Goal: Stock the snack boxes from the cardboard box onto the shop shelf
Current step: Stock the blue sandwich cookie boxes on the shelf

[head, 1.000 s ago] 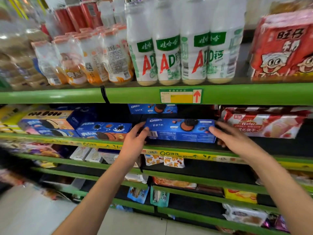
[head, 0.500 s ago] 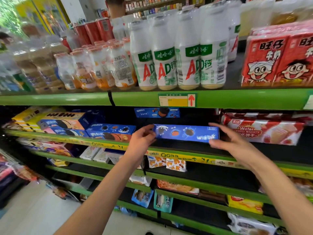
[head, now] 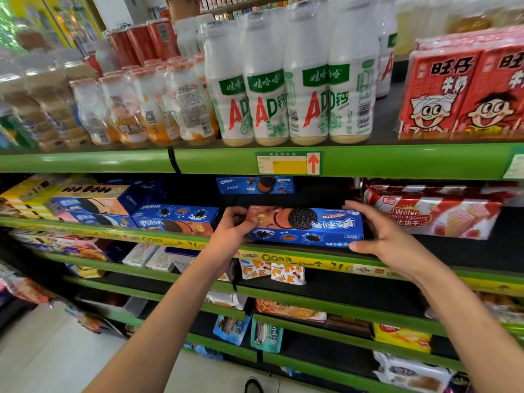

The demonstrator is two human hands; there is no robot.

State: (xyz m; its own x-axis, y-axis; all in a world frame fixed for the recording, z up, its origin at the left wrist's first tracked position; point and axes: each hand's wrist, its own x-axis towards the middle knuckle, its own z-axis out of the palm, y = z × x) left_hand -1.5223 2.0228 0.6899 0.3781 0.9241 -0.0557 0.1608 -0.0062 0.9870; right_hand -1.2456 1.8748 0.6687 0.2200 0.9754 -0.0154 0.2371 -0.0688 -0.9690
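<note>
Hands (head: 231, 232) (head: 388, 241) reach forward, fingers curled round each end of tilted cookie box (head: 309, 228)

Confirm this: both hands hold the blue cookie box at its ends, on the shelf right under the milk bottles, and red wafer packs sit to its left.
Wrong side. The head view shows the red wafer packs to the right of the blue cookie box. The left hand and right hand do hold its ends, on the shelf under the milk bottles.
</note>
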